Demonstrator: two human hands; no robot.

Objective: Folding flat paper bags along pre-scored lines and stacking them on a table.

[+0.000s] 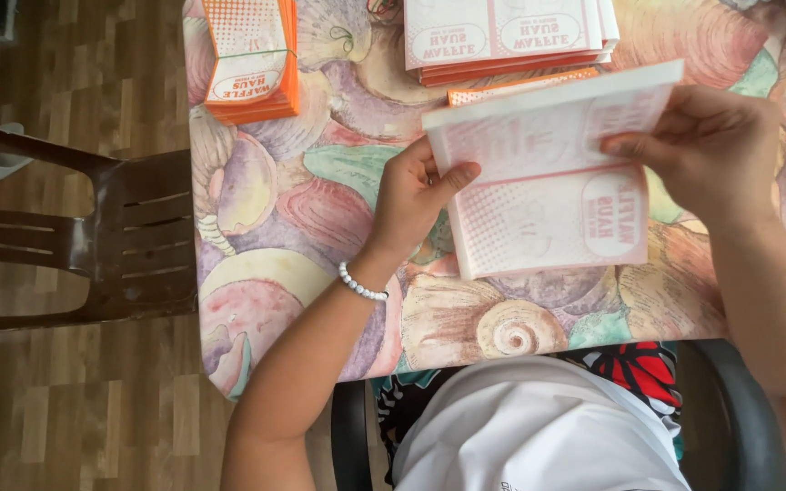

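Under both hands, spreading wide: worktop (pixel 256 218) covered in a pastel seashell-patterned cloth, carrying everything in sight. Standing off beyond the left hand, past the worktop's edge: brown slatted chair (pixel 120 245) on wood-look flooring.

Lying above the hands, at the far edge: flat stack of white-and-pink printed paper bags (pixel 502 36), edges showing orange, seemingly the pile already dealt with or waiting, impossible to tell which. Sitting further out to the upper left of the left hand, well apart from it: smaller orange bundle of bags (pixel 252 59), banded together and untouched. Peeking out just above the held piece: orange edge of another bag (pixel 511 88).

Being held between the two hands, just over the worktop: one white paper bag (pixel 548 173), its upper flap lifting away from the lower part, so looking like a fold or opening partly made and not yet pressed flat.

Gripping the bag's near left edge: left hand (pixel 416 195), fingers curled behind, thumb pressing on the front. Pinching the right side of the raised flap: right hand (pixel 711 150), fingers closed over the paper.

Circling the left wrist: white bead bracelet (pixel 361 284).

Judging by the piles, only this single bag being handled.
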